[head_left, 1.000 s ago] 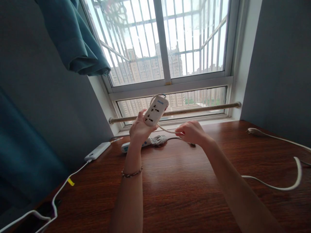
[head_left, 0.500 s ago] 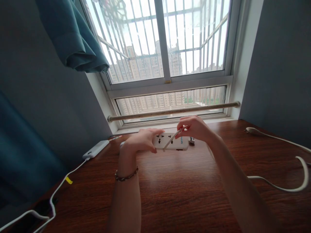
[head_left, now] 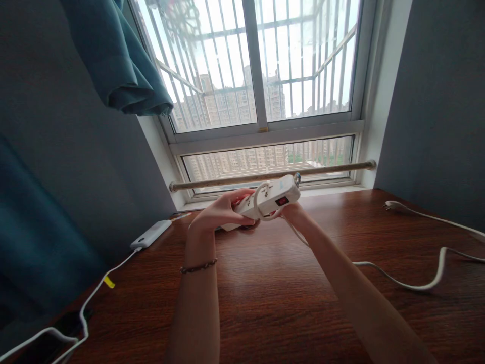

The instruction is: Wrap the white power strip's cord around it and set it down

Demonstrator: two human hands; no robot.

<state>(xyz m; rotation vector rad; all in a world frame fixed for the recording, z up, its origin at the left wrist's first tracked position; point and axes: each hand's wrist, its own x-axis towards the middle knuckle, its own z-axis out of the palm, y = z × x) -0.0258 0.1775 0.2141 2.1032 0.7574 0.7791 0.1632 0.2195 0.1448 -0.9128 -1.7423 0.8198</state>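
Observation:
A white power strip (head_left: 286, 190) is raised over the table, tilted with its right end up and its red switch facing me. My left hand (head_left: 223, 211) is closed around its left end, thumb in front and fingers behind. The strip's white cord (head_left: 256, 203) loops once across the socket face and around the underside. Behind and below the strip, my right hand (head_left: 291, 211) is closed at the cord; its fingers are mostly hidden by the strip. More cord trails from there past the right forearm onto the table.
A white power bank (head_left: 152, 235) with a cable lies at left on the brown wooden table (head_left: 261, 303). The loose cord (head_left: 420, 287) runs across the right side, and a plug (head_left: 392, 205) lies at the back right. A window with a rail (head_left: 242, 179) stands behind.
The power strip has been lifted and tilted, right end up. My right hand has moved from above it to below and behind, bringing the cord around. The loose cord at right has shifted.

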